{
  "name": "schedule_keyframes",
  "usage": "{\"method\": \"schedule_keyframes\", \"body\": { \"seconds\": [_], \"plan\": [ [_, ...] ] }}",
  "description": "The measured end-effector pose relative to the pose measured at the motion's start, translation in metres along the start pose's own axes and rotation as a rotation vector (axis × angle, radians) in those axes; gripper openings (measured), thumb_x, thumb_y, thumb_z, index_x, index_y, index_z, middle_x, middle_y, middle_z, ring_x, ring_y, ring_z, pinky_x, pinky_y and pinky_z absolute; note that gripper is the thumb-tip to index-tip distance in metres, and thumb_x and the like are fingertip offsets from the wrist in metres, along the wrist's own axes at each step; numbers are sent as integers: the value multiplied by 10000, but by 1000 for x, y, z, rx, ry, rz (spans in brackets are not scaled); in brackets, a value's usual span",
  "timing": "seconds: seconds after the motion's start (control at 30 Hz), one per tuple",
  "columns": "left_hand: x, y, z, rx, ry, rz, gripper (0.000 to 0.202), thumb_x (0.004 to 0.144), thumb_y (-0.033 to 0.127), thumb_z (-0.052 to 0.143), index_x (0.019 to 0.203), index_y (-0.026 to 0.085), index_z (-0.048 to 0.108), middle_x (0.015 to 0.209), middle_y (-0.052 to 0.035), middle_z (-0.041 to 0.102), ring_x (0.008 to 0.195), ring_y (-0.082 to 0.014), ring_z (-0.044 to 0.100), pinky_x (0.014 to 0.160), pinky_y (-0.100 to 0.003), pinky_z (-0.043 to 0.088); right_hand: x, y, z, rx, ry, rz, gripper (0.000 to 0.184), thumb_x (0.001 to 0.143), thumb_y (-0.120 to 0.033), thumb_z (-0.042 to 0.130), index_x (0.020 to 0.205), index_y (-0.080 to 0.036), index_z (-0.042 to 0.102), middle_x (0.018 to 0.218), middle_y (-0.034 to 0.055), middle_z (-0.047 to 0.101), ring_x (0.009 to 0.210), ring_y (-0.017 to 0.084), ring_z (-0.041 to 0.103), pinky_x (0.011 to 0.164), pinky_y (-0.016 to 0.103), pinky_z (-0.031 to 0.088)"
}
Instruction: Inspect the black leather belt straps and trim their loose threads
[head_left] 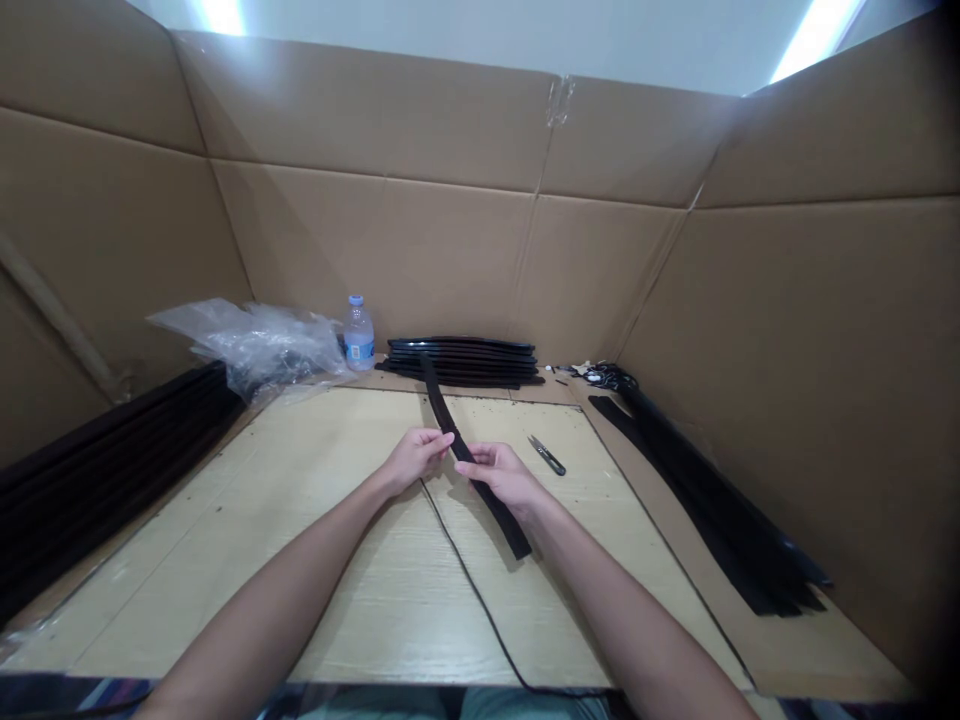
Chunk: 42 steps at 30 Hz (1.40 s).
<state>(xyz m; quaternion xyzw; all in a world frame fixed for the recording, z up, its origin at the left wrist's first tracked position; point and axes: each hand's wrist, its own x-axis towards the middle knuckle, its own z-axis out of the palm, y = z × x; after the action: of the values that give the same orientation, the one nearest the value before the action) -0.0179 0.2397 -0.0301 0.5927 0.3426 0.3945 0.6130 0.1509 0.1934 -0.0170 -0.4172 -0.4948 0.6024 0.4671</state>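
Note:
Both hands hold one long, curved black strip (442, 405) above the middle of a light wooden board (337, 580). My left hand (415, 458) pinches the strip near its middle with closed fingers. My right hand (501, 474) grips it just beyond, fingers wrapped round it. The strip's far end points toward the back; its near end (514, 538) hangs past my right wrist. A thin black cord (469, 580) trails from the hands toward the near edge.
Small snips (547, 456) lie right of my hands. Stacked black strips lie at the back (465, 360), along the left (97, 470) and right (720, 500). A water bottle (358, 335) and crumpled plastic bag (255, 345) sit back left. Cardboard walls (810, 350) enclose the space.

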Motion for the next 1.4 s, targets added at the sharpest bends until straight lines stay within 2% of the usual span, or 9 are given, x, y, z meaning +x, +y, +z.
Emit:
{"method": "schedule_keyframes", "body": {
  "seconds": [0.13,0.23,0.37,0.53,0.63,0.8,0.97,1.17,1.4],
  "plan": [
    [0,3,1,24,0,17,420,723,495,623,554,149,454,432,81,284,374,-38,201,405,-214,112,-4,-2,-2,25,-115,37,429,586,-297,798,918,-186,550,708,-15,625,552,121,589,508,275,516],
    [1,2,-1,42,25,35,406,723,483,621,555,146,469,443,71,319,383,-44,215,410,-220,119,-5,-7,-1,20,-174,30,447,637,-358,758,945,-217,466,714,-16,651,482,94,555,421,197,433],
    [2,0,-2,75,68,51,402,731,491,606,570,150,468,457,70,313,395,-49,224,416,-220,122,1,-11,1,66,-100,48,378,692,-435,674,927,-200,493,689,-7,647,431,67,473,368,160,315],
    [0,1,1,114,77,68,421,751,525,570,586,153,466,459,74,301,393,-50,226,417,-219,132,2,-5,2,50,-22,25,402,655,-325,727,1000,-188,572,683,-27,625,493,68,498,448,178,370],
    [0,0,1,129,86,74,448,741,528,583,540,161,422,438,74,296,386,-49,231,417,-221,139,1,-2,2,-2,1,-6,372,609,-299,774,910,-151,614,663,-22,620,512,76,521,482,195,399],
    [0,-3,0,128,94,76,452,742,515,585,518,155,429,433,70,293,379,-44,216,411,-223,121,0,-5,0,2,-51,-5,430,592,-358,783,873,-180,510,648,-26,634,446,107,549,414,218,417],
    [1,-2,-1,113,91,47,436,761,527,560,562,155,451,421,85,258,370,-44,195,397,-214,119,4,-7,0,20,-58,-45,353,719,-494,634,775,-187,469,735,4,655,398,60,467,329,169,312],
    [1,-1,-1,71,43,34,448,772,532,552,565,157,423,438,84,261,383,-43,194,402,-210,113,1,-8,0,-25,-26,-43,421,632,-365,752,966,-162,594,629,-36,617,472,70,487,451,192,368],
    [0,0,3,70,-10,42,415,778,484,571,569,149,441,443,82,275,383,-41,208,412,-212,121,-3,-12,-3,-44,-106,-15,379,571,-332,793,824,-145,582,633,-19,637,513,94,551,495,211,399]
  ]
}}
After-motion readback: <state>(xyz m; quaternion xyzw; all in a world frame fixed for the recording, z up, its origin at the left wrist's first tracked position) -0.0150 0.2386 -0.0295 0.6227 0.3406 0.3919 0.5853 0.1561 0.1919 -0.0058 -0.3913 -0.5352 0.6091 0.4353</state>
